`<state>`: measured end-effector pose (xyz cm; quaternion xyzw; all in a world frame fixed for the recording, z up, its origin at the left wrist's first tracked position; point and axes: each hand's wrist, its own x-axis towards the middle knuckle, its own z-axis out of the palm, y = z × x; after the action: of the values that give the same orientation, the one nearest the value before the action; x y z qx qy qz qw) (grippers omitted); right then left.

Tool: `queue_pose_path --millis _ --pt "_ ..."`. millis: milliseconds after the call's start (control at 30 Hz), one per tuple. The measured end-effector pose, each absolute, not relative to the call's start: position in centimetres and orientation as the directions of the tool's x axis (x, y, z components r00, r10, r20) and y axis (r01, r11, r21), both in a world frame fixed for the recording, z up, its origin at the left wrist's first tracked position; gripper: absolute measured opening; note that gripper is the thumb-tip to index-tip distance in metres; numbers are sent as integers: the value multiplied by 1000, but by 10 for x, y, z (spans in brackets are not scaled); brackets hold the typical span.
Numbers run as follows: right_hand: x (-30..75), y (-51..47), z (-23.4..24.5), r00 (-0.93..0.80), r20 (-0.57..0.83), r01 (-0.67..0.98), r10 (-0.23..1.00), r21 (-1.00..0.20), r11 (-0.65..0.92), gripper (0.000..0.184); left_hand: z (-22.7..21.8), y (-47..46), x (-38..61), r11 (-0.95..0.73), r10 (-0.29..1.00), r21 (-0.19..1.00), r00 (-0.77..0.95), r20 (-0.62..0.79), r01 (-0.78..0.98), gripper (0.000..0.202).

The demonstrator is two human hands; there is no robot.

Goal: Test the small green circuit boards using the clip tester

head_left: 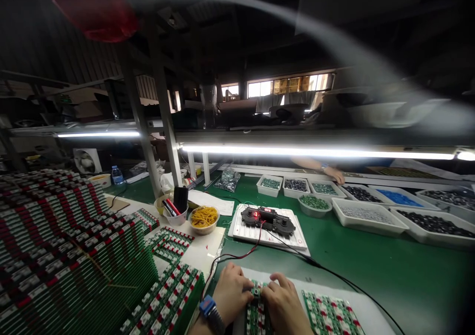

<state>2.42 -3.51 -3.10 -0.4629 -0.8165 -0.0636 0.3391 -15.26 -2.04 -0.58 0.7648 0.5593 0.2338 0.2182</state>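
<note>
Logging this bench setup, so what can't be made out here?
Head view:
Board: middle hidden by the left hand and right hand, lower end cut off by the bottom edge.
Red display on the black fixture: digits too small to read.
Parts in the white trays: too small to identify.

Two hands (pixel 232 293); eight parts trays (pixel 367 231)

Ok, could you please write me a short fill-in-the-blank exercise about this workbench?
The left hand and right hand rest on ____ circuit boards.
The bowl holds yellow ____.
The black device shows ____ digits.
The wristwatch is on the ____ wrist.

Missing words: green; rubber bands; red; left.
</note>
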Motion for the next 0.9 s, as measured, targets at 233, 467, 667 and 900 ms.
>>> queue_pose_path --millis 233,467,667,900 --pt "28 -36 -20 -313 565 795 764 -285 536 28 -1 -29 -150 -341 940 546 263 218 765 24" --pt "28 -25 -5 -308 437 841 845 -290 457 21 2 -6 -152 -296 954 583 269 134 757 25" --pt "29 -25 -16 -315 398 853 862 -280 441 18 -6 -3 -150 -286 955 590 275 111 756 27" --pt "29 -25 -25 -332 422 847 844 -260 464 20 -19 8 -156 -283 949 628 308 73 724 25"
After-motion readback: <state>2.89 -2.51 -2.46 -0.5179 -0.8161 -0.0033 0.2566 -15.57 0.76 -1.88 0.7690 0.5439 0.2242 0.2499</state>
